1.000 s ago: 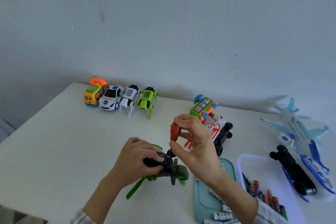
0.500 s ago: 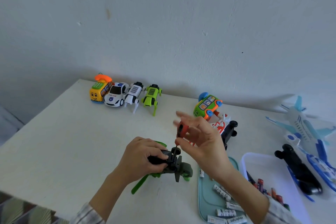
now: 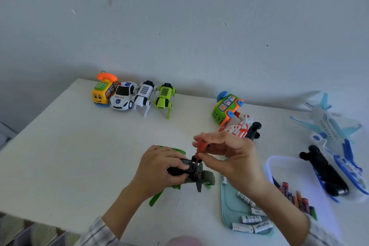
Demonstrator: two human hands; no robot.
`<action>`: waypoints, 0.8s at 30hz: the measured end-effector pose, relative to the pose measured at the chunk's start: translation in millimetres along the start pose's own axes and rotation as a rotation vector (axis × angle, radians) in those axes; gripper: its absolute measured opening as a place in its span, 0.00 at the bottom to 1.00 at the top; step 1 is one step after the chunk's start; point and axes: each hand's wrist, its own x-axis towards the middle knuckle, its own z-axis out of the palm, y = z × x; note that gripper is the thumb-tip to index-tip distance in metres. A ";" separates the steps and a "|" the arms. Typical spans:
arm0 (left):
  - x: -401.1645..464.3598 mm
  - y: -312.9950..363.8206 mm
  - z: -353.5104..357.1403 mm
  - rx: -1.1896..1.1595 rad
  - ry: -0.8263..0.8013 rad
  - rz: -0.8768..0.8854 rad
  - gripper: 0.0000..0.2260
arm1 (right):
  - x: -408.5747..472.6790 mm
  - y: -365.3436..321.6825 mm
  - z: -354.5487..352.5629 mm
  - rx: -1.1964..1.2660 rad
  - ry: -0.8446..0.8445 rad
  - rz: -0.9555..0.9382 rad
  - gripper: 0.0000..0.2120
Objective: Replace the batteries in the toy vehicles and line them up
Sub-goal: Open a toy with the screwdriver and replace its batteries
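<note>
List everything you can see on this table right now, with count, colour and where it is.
Lined-up toys: four, yellow, white, white, green; back left.
Green bus: one; back centre.
Red-white toy: one; beside bus.
Planes: two, blue-white; right.
Green toy: one; centre, held.
Screwdriver: one, red; on the toy.
Teal tray: one, white batteries; front.
Clear tray: one, coloured batteries; front right.
Left hand: grips toy.
Right hand: pinches screwdriver.
</note>
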 end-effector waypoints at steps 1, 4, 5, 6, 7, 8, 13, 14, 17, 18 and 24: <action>0.6 -0.4 0.0 0.001 -0.003 -0.002 0.07 | 0.5 1.0 2.6 -0.076 0.029 -0.059 0.18; 0.1 -0.3 0.9 0.000 -0.003 0.010 0.07 | -0.8 3.9 11.6 -0.246 0.107 -0.203 0.13; -0.7 -0.7 0.9 -0.002 0.003 0.019 0.07 | -0.8 4.7 14.5 -0.278 0.129 -0.214 0.13; -1.3 -0.6 1.3 -0.003 0.015 0.031 0.07 | -1.2 5.4 15.3 -0.292 0.154 -0.201 0.14; -2.2 -0.5 1.6 -0.002 0.025 0.044 0.07 | -1.4 4.5 15.5 -0.288 0.171 -0.163 0.16; -3.1 -0.9 1.7 -0.004 0.033 0.056 0.07 | -1.3 2.2 14.6 -0.272 0.171 -0.107 0.18; -5.3 -0.5 2.4 -0.006 0.061 0.092 0.07 | -9.2 -7.2 16.7 -0.096 0.108 0.022 0.22; -5.8 -0.6 2.3 -0.009 0.070 0.095 0.06 | -10.7 -6.6 18.9 -0.157 0.129 -0.029 0.22; -8.3 -0.1 2.9 -0.021 0.080 0.092 0.06 | -12.0 -2.8 24.1 -0.305 0.216 -0.148 0.19; -9.0 0.1 3.1 -0.023 0.082 0.090 0.06 | -11.2 -2.9 24.3 -0.321 0.235 -0.155 0.19; -8.1 0.4 2.8 -0.020 0.070 0.090 0.07 | -17.5 -9.4 28.9 -0.200 0.161 -0.041 0.20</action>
